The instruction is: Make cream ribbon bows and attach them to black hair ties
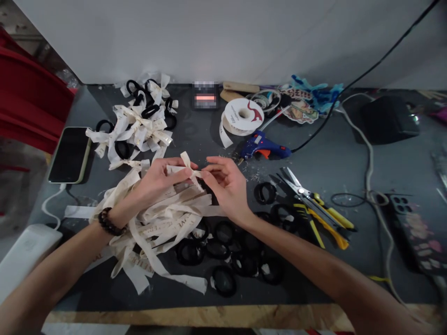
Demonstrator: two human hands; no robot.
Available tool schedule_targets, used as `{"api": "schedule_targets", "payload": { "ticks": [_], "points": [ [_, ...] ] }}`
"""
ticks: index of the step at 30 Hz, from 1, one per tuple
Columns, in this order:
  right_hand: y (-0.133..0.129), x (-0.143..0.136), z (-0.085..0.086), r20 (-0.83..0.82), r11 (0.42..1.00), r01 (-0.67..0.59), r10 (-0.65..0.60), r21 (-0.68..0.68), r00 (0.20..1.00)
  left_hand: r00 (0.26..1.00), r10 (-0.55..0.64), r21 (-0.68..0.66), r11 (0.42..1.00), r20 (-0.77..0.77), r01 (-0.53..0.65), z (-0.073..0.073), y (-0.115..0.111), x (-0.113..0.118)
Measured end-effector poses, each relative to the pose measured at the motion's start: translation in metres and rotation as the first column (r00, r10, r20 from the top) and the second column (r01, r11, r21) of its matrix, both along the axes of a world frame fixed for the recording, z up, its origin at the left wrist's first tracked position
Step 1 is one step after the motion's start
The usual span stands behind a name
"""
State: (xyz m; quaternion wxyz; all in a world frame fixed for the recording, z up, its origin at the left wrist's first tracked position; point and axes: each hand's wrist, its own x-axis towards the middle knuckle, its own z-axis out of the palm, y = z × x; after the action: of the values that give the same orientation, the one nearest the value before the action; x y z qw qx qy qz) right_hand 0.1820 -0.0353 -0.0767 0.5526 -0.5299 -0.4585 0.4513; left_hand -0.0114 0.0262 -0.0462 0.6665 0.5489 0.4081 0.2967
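A cream printed ribbon (187, 160), gathered into a small knot or bow, is pinched between both my hands above the table. My left hand (164, 176) is closed on its left part, with thumb and fingers pressed together. From the other side my right hand (226, 184) pinches a short end with thumb and forefinger, its other fingers loosely curled. Below lies a heap of cut ribbon strips (174, 223). Black hair ties (223, 280), several with white bits on them, are spread near my right forearm. Finished-looking hair ties with bows (143, 121) are piled at the back left.
A ribbon spool (244, 115) and a blue glue gun (263, 146) with a black cord lie behind my hands. Scissors (307, 195) and yellow-handled pliers (310, 225) are at right. Phones (70, 155) lie at both sides; a white power bank (30, 256) is at left.
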Motion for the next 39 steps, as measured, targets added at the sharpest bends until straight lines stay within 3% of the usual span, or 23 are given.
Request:
{"api": "schedule_targets", "payload": {
  "ticks": [4, 7, 12, 16, 28, 34, 39],
  "points": [
    [0.0, 0.001, -0.001, 0.039, 0.999, 0.035, -0.036, 0.037, 0.999, 0.997, -0.001, -0.042, 0.999, 0.075, 0.005, -0.001, 0.0, 0.0],
    [0.001, 0.002, -0.002, 0.053, 0.997, 0.056, -0.059, 0.052, 0.997, 1.0, -0.018, -0.041, 0.999, 0.013, 0.018, -0.006, -0.001, 0.0],
    [0.0, 0.003, -0.004, -0.015, 0.998, -0.015, 0.016, 0.068, 1.0, 0.999, 0.008, -0.011, 1.0, -0.031, -0.009, -0.008, 0.0, -0.002],
    [-0.004, 0.002, -0.005, 0.017, 0.999, -0.033, 0.033, 0.022, 0.999, 0.999, -0.036, 0.043, 0.998, -0.019, 0.037, -0.005, 0.0, -0.001],
    [-0.003, 0.006, -0.007, 0.081, 0.999, -0.049, 0.048, 0.013, 0.996, 0.957, -0.021, 0.245, 0.965, -0.288, 0.095, -0.001, -0.002, 0.001],
    [-0.006, 0.006, -0.011, 0.071, 0.999, -0.031, 0.029, 0.033, 0.997, 0.961, -0.072, 0.185, 0.975, -0.268, 0.125, -0.003, -0.003, 0.001],
    [-0.006, 0.004, -0.006, 0.036, 0.999, -0.03, 0.029, 0.041, 0.999, 0.992, -0.006, 0.175, 0.984, -0.129, 0.029, -0.004, -0.001, 0.001]
  ]
}}
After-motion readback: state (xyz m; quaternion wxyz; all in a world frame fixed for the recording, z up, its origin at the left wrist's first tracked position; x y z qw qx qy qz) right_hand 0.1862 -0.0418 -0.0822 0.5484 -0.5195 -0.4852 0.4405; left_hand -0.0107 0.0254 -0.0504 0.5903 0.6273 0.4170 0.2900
